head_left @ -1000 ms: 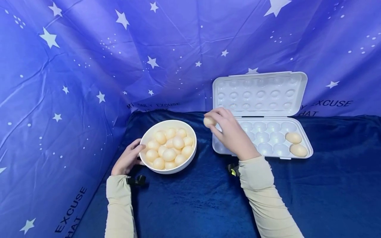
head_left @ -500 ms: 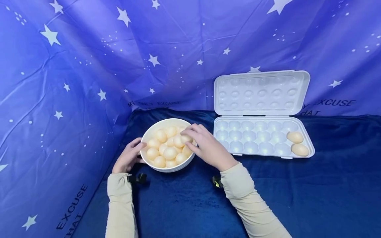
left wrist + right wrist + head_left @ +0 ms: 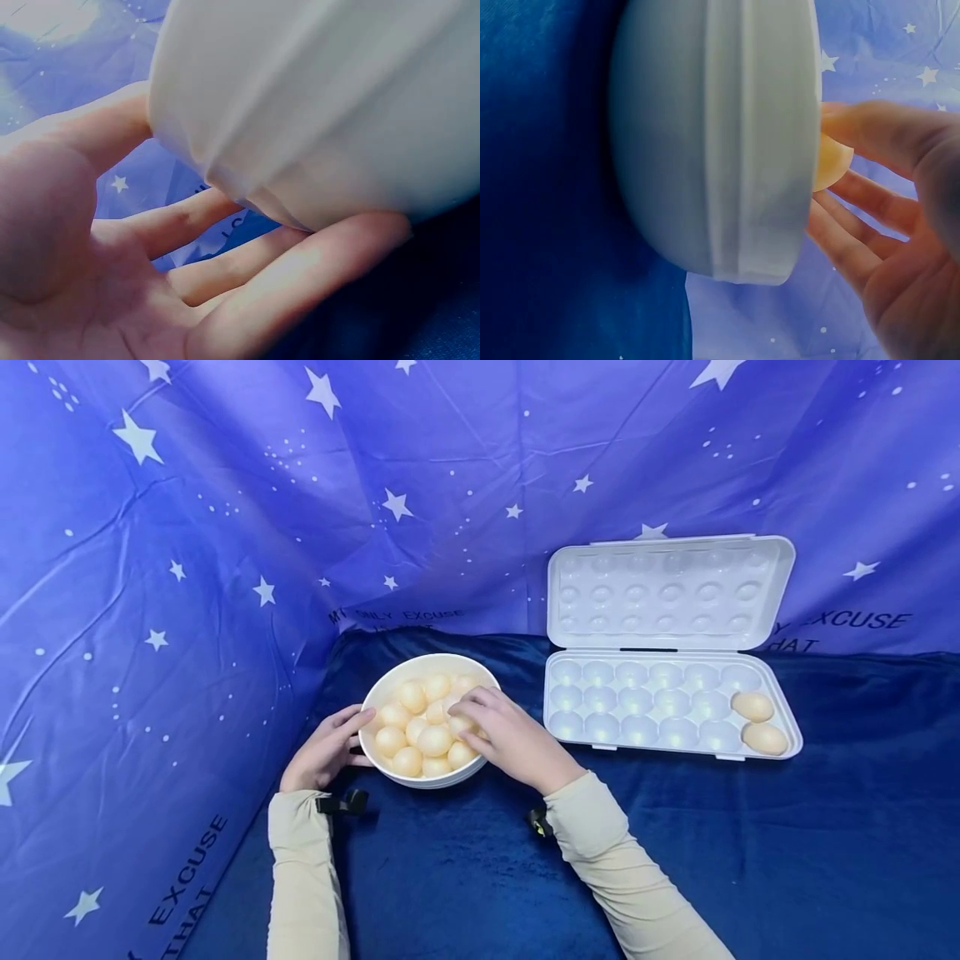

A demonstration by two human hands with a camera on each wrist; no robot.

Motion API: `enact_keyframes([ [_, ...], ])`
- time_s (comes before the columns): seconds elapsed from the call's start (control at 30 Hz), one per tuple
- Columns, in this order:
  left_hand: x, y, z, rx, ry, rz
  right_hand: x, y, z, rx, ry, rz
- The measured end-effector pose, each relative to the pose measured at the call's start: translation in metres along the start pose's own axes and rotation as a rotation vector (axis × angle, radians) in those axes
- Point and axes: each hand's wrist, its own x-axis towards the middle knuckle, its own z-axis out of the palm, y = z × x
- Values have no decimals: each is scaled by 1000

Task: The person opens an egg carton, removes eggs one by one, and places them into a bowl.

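A white bowl [image 3: 372, 758] full of pale, cream-coloured eggs [image 3: 435, 741] stands left of centre on the dark blue cloth. My left hand [image 3: 324, 750] grips its left side; in the left wrist view the thumb is at the rim and the fingers [image 3: 300, 281] support the bowl from underneath. Over the bowl's right side, my right hand [image 3: 510, 735] pinches one egg [image 3: 835, 161] between thumb and fingers, down among the others. The bowl wall hides part of this egg and the fingertips in the right wrist view.
An open white plastic egg box [image 3: 660, 747] lies to the right, its lid [image 3: 667, 610] leaning back. Two brownish eggs [image 3: 752, 706] sit in its right-hand column. Behind everything hangs a blue star-patterned curtain [image 3: 465, 468].
My right hand has moved left from beside the egg box to the bowl with the egg, then lowered it among the others. The left hand still holds the bowl.
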Motion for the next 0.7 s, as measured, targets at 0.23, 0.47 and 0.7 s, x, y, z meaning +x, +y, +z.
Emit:
enact_keyframes([
  [0.23,-4,2,-1,-27,-34,-6,-1,2,3,-19,-20,25],
  [0.47,-10,4,-6,-36,-30,0,-1,3,9,-42,-46,41],
  [0.7,-10,6,-4,-15,-8,0,-1,1,13,-75,-79,65],
])
